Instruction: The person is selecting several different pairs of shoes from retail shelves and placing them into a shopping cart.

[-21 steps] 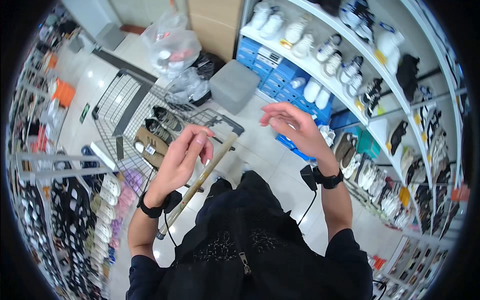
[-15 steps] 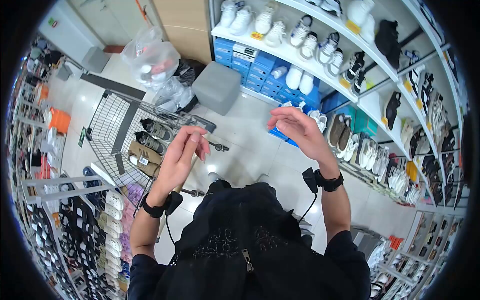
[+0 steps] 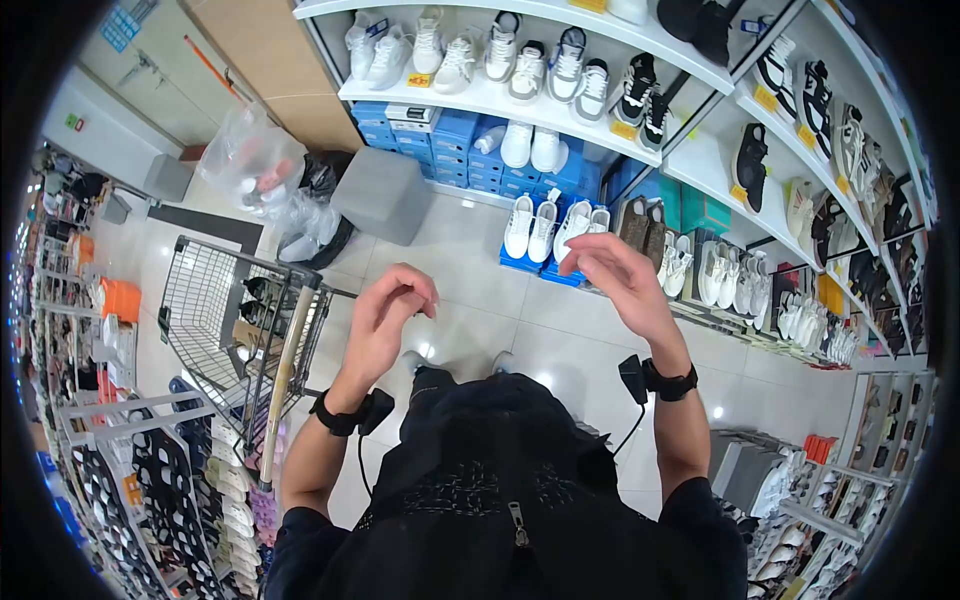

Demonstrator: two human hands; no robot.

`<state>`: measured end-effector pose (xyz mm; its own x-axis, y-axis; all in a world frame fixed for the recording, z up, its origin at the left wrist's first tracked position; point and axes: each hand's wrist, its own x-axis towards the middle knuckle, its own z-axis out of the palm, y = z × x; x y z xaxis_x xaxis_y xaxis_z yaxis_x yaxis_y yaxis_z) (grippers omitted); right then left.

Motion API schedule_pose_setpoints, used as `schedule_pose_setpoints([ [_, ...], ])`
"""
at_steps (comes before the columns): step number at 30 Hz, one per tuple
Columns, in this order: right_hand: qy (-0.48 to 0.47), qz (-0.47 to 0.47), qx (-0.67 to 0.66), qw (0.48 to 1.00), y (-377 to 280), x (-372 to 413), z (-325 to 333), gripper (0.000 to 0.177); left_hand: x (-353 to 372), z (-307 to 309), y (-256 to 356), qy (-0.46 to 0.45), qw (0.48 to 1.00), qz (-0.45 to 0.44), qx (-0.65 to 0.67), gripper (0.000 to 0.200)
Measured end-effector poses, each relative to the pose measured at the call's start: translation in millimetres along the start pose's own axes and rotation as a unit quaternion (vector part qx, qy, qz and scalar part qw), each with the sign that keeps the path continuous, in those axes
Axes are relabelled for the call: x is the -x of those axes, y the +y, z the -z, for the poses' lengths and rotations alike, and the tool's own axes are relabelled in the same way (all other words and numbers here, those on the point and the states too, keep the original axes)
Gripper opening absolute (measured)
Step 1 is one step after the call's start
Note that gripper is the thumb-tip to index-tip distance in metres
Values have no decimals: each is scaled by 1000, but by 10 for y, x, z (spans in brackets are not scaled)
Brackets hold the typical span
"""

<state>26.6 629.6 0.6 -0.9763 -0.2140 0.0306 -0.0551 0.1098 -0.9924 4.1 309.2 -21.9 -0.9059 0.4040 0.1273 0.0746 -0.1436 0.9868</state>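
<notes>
The wooden pole (image 3: 283, 375) leans almost upright against the near end of the wire shopping cart (image 3: 195, 295), its top resting at the cart's handle bar and its foot down among the slipper racks (image 3: 215, 480). It stands to the left of the left hand (image 3: 388, 318), clearly apart from it and lower in the view. That hand is raised in front of the chest with the fingers loosely curled inward and nothing in them. The right hand (image 3: 612, 272) is lifted to about the same height, fingers bent and slightly spread, also empty; both wrists wear black bands (image 3: 668, 383) with small wired units. Dark shoes (image 3: 258, 292) lie in the cart. Beyond are a grey cube stool (image 3: 385, 195), clear plastic bags (image 3: 250, 160), and white sneakers (image 3: 530, 228) on blue boxes under the shoe shelves (image 3: 560, 100). Less than a second ago the pole slanted across the left hand's fingers, close to the body; now it has parted from that hand and rests on the cart, while both hands have stayed raised and the view has swung toward the shelves.
</notes>
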Motion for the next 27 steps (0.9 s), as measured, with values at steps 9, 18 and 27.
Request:
schedule_pose_setpoints([
  [9,111,12,-68,991,374,-29,503,20,-816,-449,-184,-86,996,23,-2,19],
  [18,222,-22,-84,971,753,-721,866,18,-2051,-514,-742,-129,990,44,40,19],
  [27,287,-66,-131,947,1332,-1548,1037,18,-2916,-482,-1452,-139,981,115,74,27],
])
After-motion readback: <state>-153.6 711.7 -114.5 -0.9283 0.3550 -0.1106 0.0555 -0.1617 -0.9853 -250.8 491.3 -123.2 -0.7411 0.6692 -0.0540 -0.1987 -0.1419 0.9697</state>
